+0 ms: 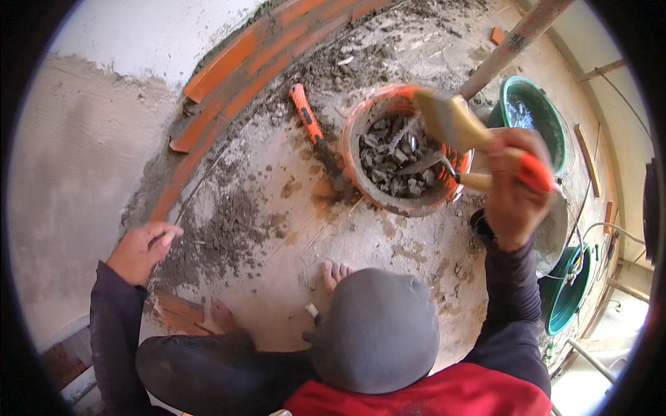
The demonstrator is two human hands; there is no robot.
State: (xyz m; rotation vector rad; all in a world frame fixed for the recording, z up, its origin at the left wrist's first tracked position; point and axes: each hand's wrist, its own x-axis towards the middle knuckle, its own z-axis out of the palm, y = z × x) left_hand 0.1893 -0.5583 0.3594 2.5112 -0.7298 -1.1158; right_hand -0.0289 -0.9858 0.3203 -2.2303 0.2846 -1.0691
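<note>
My right hand (513,201) is raised at the right and closed round the handle of a wide brush (465,128). Motion smears the brush, whose handle is yellow with a red end and whose bristles point toward the upper left. Below the brush, an orange bucket (355,182) holds grey mortar lumps (392,163). A trowel (423,163) rests in it, its wooden handle passing over the rim close to my right hand. At the left, my left hand (142,253) has its fingers curled together near the lower end of the brick courses (198,156); anything between them is too small to identify.
A hammer (316,135) with an orange and black handle lies left of the bucket. Right of it stand a green tub of water (510,87) and another green tub (555,308). A pole (513,48) slants behind. Mortar crumbs (222,236) litter the floor beside loose bricks (180,310).
</note>
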